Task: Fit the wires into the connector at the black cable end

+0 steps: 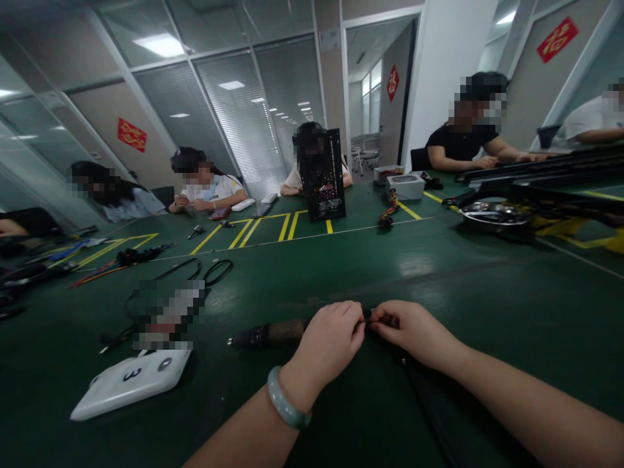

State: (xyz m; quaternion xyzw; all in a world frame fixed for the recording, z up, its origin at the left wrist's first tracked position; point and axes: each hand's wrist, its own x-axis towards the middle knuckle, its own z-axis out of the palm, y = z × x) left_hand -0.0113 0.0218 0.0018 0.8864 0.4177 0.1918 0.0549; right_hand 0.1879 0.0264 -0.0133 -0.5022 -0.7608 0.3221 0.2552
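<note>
A dark, cylindrical electric screwdriver (pixel 283 333) lies across the green table with its bit pointing left. My left hand (pixel 334 335), wearing a pale green bangle (pixel 287 398), is closed around the screwdriver's rear end and hides it. Just to the right, my right hand (pixel 414 331) pinches the end of a black cable (pixel 426 406) between thumb and fingers. The fingertips of both hands nearly meet; the small dark part between them is too hidden to make out. From there the cable trails toward the table's near edge.
At left lie a white power bank (pixel 134 380) marked 3 and a thin black cord (pixel 219 272). Farther back stand a black computer case panel (pixel 322 175) and a power supply (pixel 405 186) with wires. A metal bowl (pixel 494 214) sits right. Several people work around the table.
</note>
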